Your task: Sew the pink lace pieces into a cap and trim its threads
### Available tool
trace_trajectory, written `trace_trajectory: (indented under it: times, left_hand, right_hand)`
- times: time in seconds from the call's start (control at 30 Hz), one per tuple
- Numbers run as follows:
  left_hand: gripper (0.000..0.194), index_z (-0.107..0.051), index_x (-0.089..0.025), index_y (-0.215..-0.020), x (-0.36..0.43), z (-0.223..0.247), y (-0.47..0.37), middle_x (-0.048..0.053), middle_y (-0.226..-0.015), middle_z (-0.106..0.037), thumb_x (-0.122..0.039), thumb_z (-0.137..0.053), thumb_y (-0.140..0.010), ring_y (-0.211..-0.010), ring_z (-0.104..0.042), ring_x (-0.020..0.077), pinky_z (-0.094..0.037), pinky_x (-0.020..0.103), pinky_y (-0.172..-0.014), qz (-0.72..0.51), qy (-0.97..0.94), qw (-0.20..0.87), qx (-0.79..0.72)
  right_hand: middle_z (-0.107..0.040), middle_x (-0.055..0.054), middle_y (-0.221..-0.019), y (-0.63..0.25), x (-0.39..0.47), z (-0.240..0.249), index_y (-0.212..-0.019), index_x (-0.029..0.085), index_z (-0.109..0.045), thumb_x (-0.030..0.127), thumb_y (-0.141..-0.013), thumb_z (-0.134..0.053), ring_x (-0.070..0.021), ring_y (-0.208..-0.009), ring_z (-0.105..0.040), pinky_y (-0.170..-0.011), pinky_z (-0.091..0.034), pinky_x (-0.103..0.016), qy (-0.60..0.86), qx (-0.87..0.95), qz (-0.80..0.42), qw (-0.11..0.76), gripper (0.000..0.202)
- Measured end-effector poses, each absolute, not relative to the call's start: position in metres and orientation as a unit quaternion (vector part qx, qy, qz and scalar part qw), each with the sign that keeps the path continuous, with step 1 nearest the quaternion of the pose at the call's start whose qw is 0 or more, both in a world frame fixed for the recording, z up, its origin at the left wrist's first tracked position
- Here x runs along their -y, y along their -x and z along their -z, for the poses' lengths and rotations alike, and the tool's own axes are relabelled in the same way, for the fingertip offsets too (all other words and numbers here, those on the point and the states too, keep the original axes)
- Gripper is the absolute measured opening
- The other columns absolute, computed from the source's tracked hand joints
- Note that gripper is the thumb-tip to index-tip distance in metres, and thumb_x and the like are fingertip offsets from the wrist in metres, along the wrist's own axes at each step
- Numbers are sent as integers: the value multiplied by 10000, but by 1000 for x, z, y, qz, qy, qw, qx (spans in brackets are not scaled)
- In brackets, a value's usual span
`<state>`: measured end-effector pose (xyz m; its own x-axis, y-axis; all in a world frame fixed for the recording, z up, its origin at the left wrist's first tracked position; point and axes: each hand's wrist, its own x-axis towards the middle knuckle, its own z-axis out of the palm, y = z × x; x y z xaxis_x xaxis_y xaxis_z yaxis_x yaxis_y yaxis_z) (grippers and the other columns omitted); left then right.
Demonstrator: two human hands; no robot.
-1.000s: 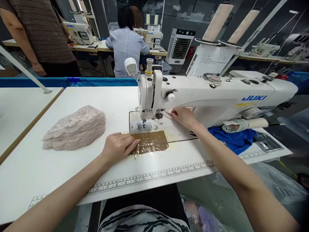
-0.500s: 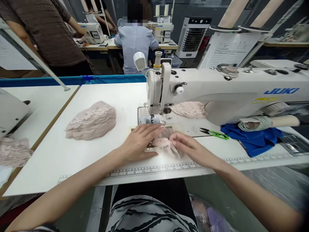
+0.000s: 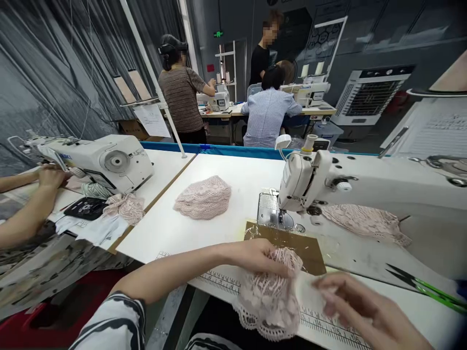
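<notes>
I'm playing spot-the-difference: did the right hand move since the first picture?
Yes, towards the person. The right hand was under the long arm of the sewing machine; now it is in front.

JUKI marks a far sewing machine (image 3: 316, 93), 14 and 15 the tabletop ruler (image 3: 328, 329), a green exit sign (image 3: 218, 34) the wall (image 3: 239, 22).

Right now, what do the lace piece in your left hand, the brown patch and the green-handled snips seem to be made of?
Lace piece: soft, matte textile; openwork threads show, fibre unclear.
Brown patch: perhaps card or plastic under clear film, judging by shiny wrinkles.
Snips: probably dark metal blades, thin and pointed; smooth, bright green handles, likely plastic or coated metal.
</notes>
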<state>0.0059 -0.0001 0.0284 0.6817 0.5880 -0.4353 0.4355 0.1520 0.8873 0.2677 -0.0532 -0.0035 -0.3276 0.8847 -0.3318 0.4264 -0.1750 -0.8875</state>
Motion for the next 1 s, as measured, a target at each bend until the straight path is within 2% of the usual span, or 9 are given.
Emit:
trace_trajectory:
  times: [0.1,0.17,0.23,0.3,0.4,0.47,0.53,0.73,1.0]
  left_hand:
    - [460,-628,-197,-656,-1,-38,-16,-41,-628,-557,-627,-715,-796,-591,-515,100,-437,260,-601,-40,-697,634,-333]
    - [442,-657,-206,-695,-4,-43,-17,-39,-659,-581,-632,-757,-748,-632,-543,110,-464,265,-636,-47,-689,655,-309]
    - [409,-700,-215,-760,-9,-45,-13,-23,-771,-658,-598,-821,-686,-754,-615,142,-504,282,-727,-48,-653,684,-322]
    - [344,-718,-219,-810,-15,-44,-4,-8,-885,-701,-524,-834,-700,-859,-644,164,-507,294,-792,-32,-632,689,-353]
    - [347,-647,-194,-743,-24,-36,8,-29,-750,-612,-516,-770,-781,-690,-545,116,-411,263,-637,-36,-684,624,-376]
    - [445,-540,-187,-674,-29,-29,10,-59,-645,-455,-556,-770,-767,-588,-395,90,-284,265,-547,-82,-712,579,-389]
    - [482,-508,-190,-681,-32,-22,6,-65,-647,-399,-580,-786,-736,-587,-343,91,-236,270,-539,-126,-711,557,-412]
    - [375,-596,-188,-778,-37,-9,-11,-38,-745,-521,-535,-738,-799,-693,-460,129,-318,268,-624,-209,-720,496,-437]
    - [154,-700,-210,-891,-27,2,-14,-30,-749,-680,-364,-689,-897,-603,-528,116,-343,255,-593,-215,-784,341,-472]
  right_hand:
    - [-681,-58,-850,-267,30,-14,-1398,326,-518,681,-753,-719,-246,-725,-648,-622,-531,-367,496,623,-568,207,763]
    - [-622,-2,-694,-261,17,-22,-1454,285,-460,677,-766,-714,-199,-591,-603,-589,-502,-340,432,613,-648,137,832]
    - [-527,61,-552,-252,5,-25,-1340,225,-557,658,-796,-706,-135,-463,-515,-584,-483,-311,395,605,-685,91,711]
    - [-484,83,-497,-243,-6,-24,-1073,195,-652,624,-795,-732,-94,-402,-445,-497,-400,-253,376,619,-683,95,518]
    - [-512,75,-509,-232,-22,-19,-809,189,-607,607,-745,-784,-78,-402,-464,-424,-302,-210,381,622,-677,104,458]
    - [-545,68,-533,-228,-31,-16,-783,192,-589,588,-736,-799,-91,-440,-535,-427,-325,-201,393,626,-667,97,450]
    - [-578,57,-549,-228,-40,-14,-794,192,-594,572,-742,-800,-105,-478,-587,-433,-354,-194,409,637,-649,80,436]
    - [-637,43,-665,-236,-57,-8,-892,191,-614,594,-703,-816,-143,-569,-673,-491,-496,-229,407,631,-655,90,489]
    - [-650,1,-561,-233,-42,8,-870,224,-638,698,-812,-651,-165,-509,-617,-503,-472,-280,467,662,-561,173,478]
